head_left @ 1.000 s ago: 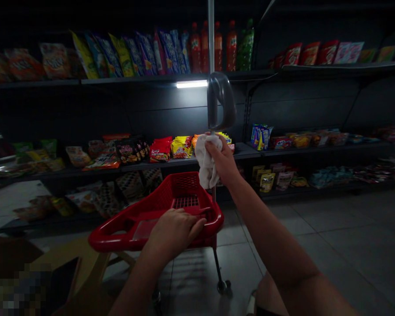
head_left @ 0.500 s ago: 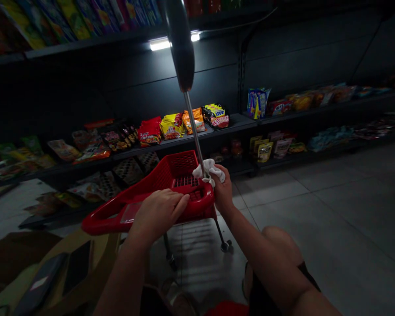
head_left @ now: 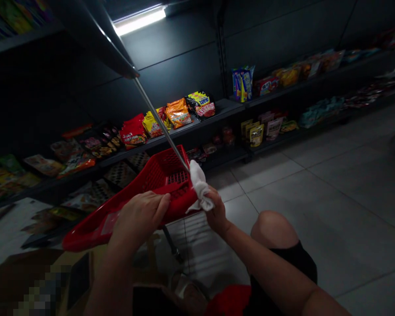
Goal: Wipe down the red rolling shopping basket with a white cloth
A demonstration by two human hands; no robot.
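A red plastic shopping cart (head_left: 95, 228) stands in front of me, tilted in the view, its mesh basket facing the shelves. My left hand (head_left: 141, 215) is closed over its near handle edge, the fingertips partly hidden. In my right hand (head_left: 217, 214) a white cloth (head_left: 200, 186) is bunched up, pressed to the right corner of the cart's handle. Close to the cloth, a thin metal rod (head_left: 159, 120) slants up to a large dark grip (head_left: 102, 44) at the upper left. The rod's lower end is hidden behind the cloth.
Dark shelves (head_left: 225, 107) with snack packets (head_left: 179, 113) run behind the cart, under a lit tube lamp (head_left: 141, 19). Grey floor tiles (head_left: 316, 206) stretch to the right. My bent knee (head_left: 274, 230) is at the lower right. A cardboard box (head_left: 19, 274) sits at the lower left.
My right hand and the cloth have moved down over the handle's right corner. The rod now slants more to the left. The camera view has shifted and tilted; my left hand stays on the handle.
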